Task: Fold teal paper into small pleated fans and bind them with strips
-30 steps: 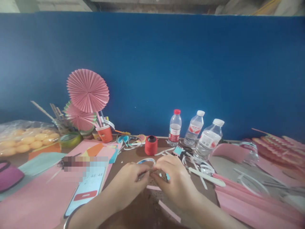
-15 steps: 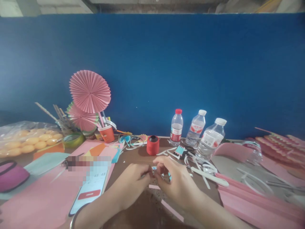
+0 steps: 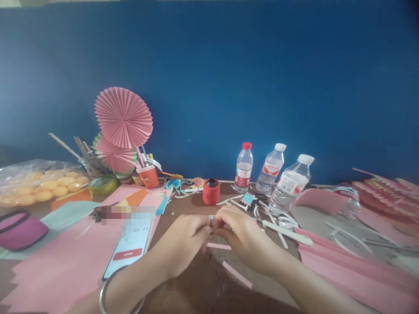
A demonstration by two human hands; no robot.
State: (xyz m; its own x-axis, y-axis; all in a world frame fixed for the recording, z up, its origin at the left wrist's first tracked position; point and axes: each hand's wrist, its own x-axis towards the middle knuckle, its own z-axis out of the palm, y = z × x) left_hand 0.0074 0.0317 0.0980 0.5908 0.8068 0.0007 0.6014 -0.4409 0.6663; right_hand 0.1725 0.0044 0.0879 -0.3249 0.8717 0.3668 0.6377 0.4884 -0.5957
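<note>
My left hand (image 3: 187, 239) and my right hand (image 3: 240, 229) meet above the brown table, fingertips pinched close together. Whatever lies between them is mostly hidden; a small whitish-blue bit (image 3: 211, 216) peeks out just behind the fingers, and I cannot make out what it is. Under my hands lie two narrow pink paper strips, one (image 3: 220, 246) near the fingertips and another (image 3: 237, 274) nearer me. Just beyond the hands stands a red roll with a dark top (image 3: 211, 195), not touched by either hand.
Three plastic bottles (image 3: 244, 172) stand at the back right among white paper strips and a white-handled tool (image 3: 288, 232). Pink folded paper (image 3: 347, 270) lies right. Left are a phone (image 3: 131, 244), pink sheets (image 3: 65, 270), an orange cup (image 3: 148, 176) and pink paper fans (image 3: 123, 117).
My view has tilted slightly downward. The right hand's fingers have curled lower and closer to the left hand's fingertips. Both hands remain together over the same spot.
</note>
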